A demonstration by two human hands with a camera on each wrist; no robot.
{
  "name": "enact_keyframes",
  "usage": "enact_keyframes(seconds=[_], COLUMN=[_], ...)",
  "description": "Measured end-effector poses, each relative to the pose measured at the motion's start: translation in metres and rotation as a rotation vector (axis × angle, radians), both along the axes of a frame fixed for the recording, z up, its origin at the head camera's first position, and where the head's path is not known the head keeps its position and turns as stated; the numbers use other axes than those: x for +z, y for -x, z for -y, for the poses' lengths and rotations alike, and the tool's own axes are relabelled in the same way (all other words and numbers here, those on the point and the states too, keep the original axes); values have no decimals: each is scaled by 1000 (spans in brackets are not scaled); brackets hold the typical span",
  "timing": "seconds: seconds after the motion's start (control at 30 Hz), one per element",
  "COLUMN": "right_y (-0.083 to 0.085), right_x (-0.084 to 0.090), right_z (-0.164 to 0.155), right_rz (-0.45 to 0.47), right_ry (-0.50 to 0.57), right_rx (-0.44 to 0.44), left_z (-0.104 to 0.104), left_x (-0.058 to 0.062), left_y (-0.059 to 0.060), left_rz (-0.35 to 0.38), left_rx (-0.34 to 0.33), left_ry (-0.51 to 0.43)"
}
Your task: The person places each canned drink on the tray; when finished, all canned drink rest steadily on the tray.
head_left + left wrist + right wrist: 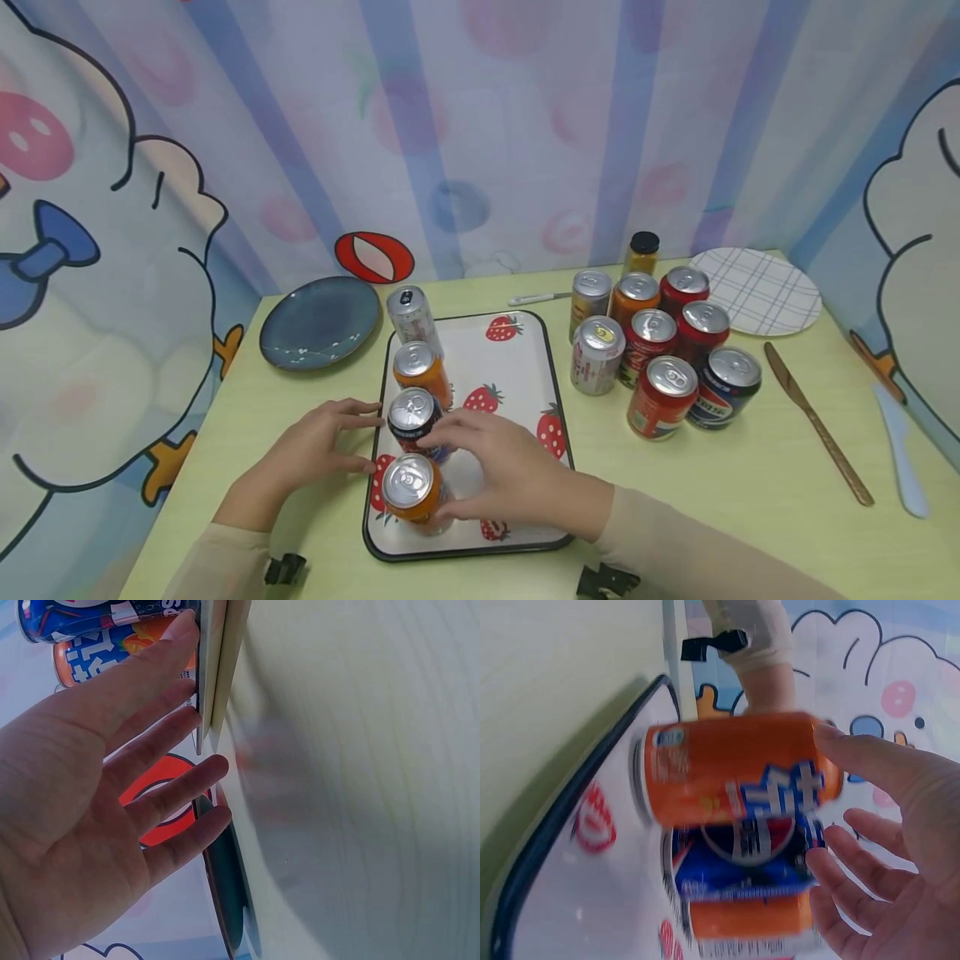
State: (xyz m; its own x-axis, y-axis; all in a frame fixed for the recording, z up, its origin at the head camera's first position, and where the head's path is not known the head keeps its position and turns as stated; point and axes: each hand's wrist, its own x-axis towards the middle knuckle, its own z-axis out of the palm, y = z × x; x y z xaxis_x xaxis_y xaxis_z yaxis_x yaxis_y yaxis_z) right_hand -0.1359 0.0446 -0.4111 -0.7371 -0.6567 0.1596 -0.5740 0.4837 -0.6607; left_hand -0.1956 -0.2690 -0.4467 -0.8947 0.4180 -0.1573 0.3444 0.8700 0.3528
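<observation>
left to right: dark blue glazed plate (318, 322) at 10 o'clock on the pale green desk (750, 500), round, glossy. left hand (311, 450) rests at the 9 o'clock edge of the strawberry tray (517, 350), fingers straight and relaxed, grasping nothing; tips sit just beside the dark blue can (414, 423), contact not clear. tray is a flat, rounded rectangle, white with a dark rim, smooth. four cans stand upright in one column along its left side: silver can (411, 315) at 12, orange can (420, 371) below it, then the dark blue one, then the near orange can (408, 492) at 6. right hand (510, 475) is at the near orange can, fingers loosely curved by its side; wrist view shows a thumb along the can body, but i cannot tell a firm grip from a light touch. judgement: step in hand looks like seating or squaring the near can in the column; next move calls for a clean release without tipping it, since these thin aluminium cylinders are slick and narrow-based. at 2 o'clock, a tight cluster of red, orange and silver cans (660, 350), a small dark-capped bottle (642, 254) behind it, a checked plate (757, 290), a bronze knife (817, 425).
</observation>
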Motion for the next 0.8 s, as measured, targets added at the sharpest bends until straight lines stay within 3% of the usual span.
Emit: enact_keyframes(seconds=[0.17, 0.53, 0.8], right_y=[1, 10, 17], right_x=[-2, 2, 7], right_z=[-30, -111, -166], right_rz=[-11, -279, -362], right_ry=[24, 30, -2], right_rx=[-64, -250, -338], left_z=[1, 2, 2], left_x=[-2, -5, -6], left_y=[0, 1, 1], left_rz=[1, 2, 6], left_rx=[3, 5, 17], left_ry=[-8, -26, -25])
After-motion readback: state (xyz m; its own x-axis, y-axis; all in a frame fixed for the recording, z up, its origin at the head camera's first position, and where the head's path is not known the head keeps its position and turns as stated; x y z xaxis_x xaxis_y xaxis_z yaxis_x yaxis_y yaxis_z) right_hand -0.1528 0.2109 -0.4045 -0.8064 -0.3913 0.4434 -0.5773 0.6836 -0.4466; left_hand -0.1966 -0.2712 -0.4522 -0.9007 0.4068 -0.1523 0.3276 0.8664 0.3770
